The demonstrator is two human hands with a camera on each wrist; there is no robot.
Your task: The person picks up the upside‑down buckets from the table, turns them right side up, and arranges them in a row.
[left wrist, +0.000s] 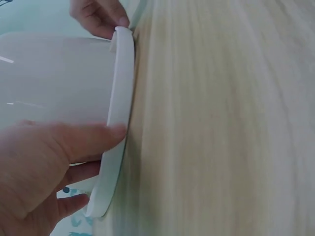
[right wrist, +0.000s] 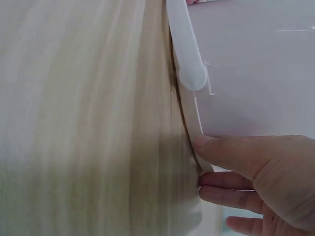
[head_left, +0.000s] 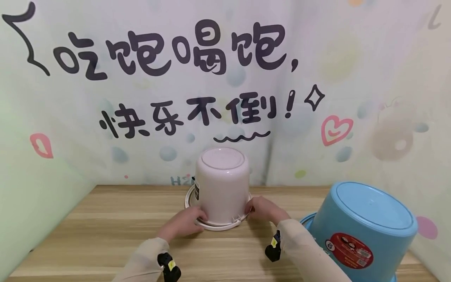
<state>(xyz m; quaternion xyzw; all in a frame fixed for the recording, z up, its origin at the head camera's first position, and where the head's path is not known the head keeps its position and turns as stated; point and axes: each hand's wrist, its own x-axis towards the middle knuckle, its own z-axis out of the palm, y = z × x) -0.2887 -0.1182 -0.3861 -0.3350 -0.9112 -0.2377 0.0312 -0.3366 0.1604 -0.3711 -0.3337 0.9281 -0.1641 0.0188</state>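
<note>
A pale pinkish-white bucket stands upside down on the wooden table, its round base facing up. Around its lower rim lies a white handle. At the rim's near left, my left hand grips the edge; the left wrist view has its thumb on the white band and the other fingers curled beside it. My right hand holds the rim on the right side. Close to the handle's rounded end, the right thumb presses the rim, with curled fingertips beneath.
A larger blue bucket with a red label stands upside down at the right, near my right forearm. Behind the table hangs a cloth printed with dark characters. A green wall borders the left.
</note>
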